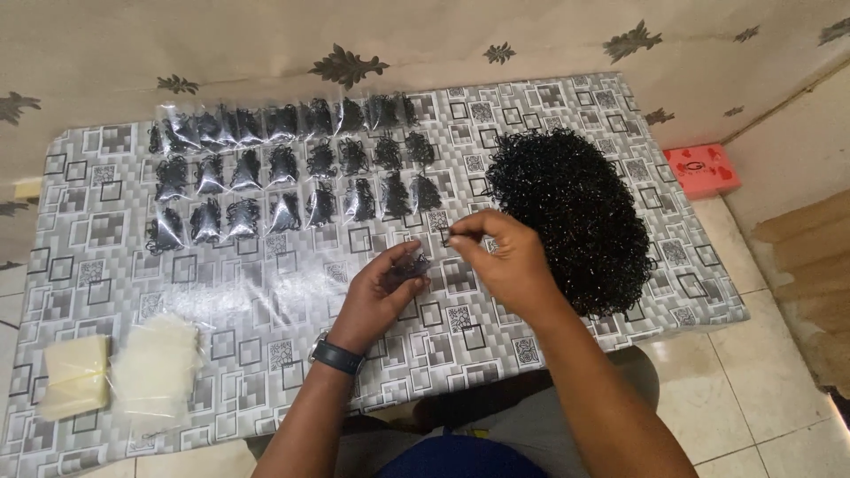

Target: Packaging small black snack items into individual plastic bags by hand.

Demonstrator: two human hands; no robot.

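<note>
My left hand [382, 292], with a dark watch on its wrist, holds a small clear bag [409, 267] with black bands in it, just above the table. My right hand [505, 257] is beside it, thumb and finger pinched on a few thin black bands [448, 235] near the bag's mouth. A big heap of loose black bands [575, 217] lies right of my right hand. Three rows of filled small clear bags [288, 168] lie at the far left of the low table [257, 292].
The table has a grey square-patterned cover. A pile of empty clear bags [155, 367] and a pale yellowish stack [75, 376] sit at its near left. A red box [704, 170] lies on the tiled floor at right, next to the wall. My knees are under the table's front edge.
</note>
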